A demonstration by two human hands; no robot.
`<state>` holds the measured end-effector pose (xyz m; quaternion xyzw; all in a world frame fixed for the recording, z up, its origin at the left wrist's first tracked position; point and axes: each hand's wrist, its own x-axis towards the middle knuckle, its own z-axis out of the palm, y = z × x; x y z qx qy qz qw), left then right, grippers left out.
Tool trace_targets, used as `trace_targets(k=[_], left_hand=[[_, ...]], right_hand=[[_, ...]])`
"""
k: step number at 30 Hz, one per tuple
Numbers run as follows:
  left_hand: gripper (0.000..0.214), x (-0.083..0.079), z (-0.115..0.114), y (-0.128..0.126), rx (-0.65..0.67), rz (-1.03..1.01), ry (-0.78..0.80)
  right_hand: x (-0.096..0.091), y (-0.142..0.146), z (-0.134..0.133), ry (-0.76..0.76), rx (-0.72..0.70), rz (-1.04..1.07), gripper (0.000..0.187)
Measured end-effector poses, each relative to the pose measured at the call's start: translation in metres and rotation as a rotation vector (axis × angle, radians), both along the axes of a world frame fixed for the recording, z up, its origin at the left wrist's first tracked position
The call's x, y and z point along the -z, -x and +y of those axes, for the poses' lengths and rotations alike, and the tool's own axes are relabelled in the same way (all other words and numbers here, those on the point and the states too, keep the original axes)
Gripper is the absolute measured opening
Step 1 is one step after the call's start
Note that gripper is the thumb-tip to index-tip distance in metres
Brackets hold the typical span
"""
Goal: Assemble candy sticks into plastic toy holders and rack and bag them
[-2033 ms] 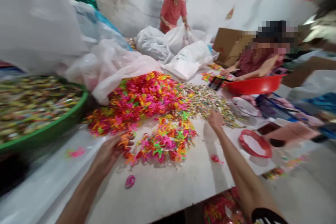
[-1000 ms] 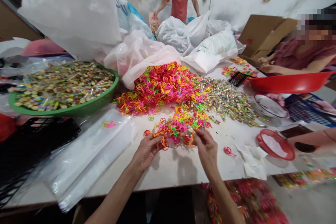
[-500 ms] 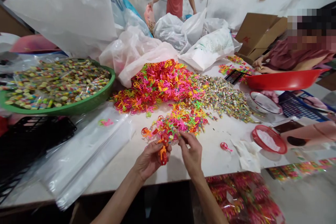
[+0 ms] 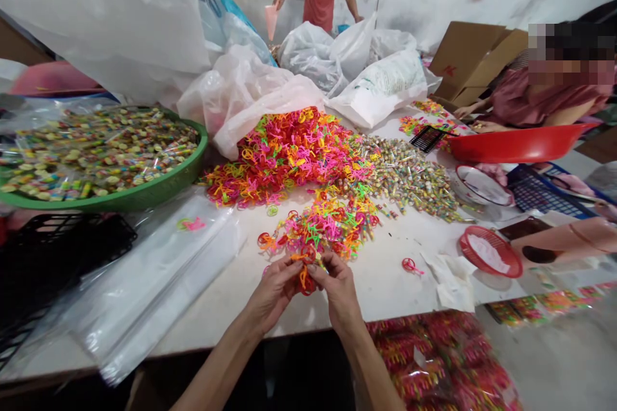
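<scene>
"What are the hands doing?"

"The left hand (image 4: pixel 274 295) and right hand (image 4: pixel 337 289) meet, fingers pinched closed on orange-red plastic loops (image 4: pixel 304 276), just above the bench (image 4: pixel 385 295) near its front edge."

"What lies nearby?"

"Just behind sits a loose neon loop pile (image 4: pixel 328 231), then a bigger neon heap (image 4: pixel 289 154) beside wrapped candies (image 4: pixel 409 176)."
</scene>
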<state>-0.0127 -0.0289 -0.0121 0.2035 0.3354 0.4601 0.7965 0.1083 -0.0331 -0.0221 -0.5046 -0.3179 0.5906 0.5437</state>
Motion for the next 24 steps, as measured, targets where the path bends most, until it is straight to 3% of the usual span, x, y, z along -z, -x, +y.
trace_targets(k=[5, 7, 10, 15, 18, 24], left_hand=[[0.022, -0.004, -0.003, 0.001, 0.017, 0.01, -0.002], [0.024, -0.004, -0.003, 0.0, 0.018, -0.018, 0.031], [0.025, -0.002, -0.005, -0.003, 0.007, -0.01, 0.051], [0.026, 0.004, -0.003, -0.002, -0.051, 0.167, 0.017], [0.024, 0.006, 0.001, 0.004, -0.097, 0.26, 0.041], [0.019, 0.01, 0.001, 0.009, -0.015, 0.182, 0.074]], right_hand=[[-0.007, -0.005, -0.001, -0.159, -0.163, -0.174, 0.014], [-0.007, -0.006, -0.001, -0.122, -0.174, -0.078, 0.017], [-0.003, -0.004, -0.001, -0.032, -0.064, 0.079, 0.021], [0.001, -0.01, 0.002, -0.062, -0.038, -0.1, 0.019], [0.0, -0.021, 0.002, -0.026, -0.053, -0.1, 0.022], [0.006, -0.03, -0.006, 0.035, -0.181, -0.049, 0.024]])
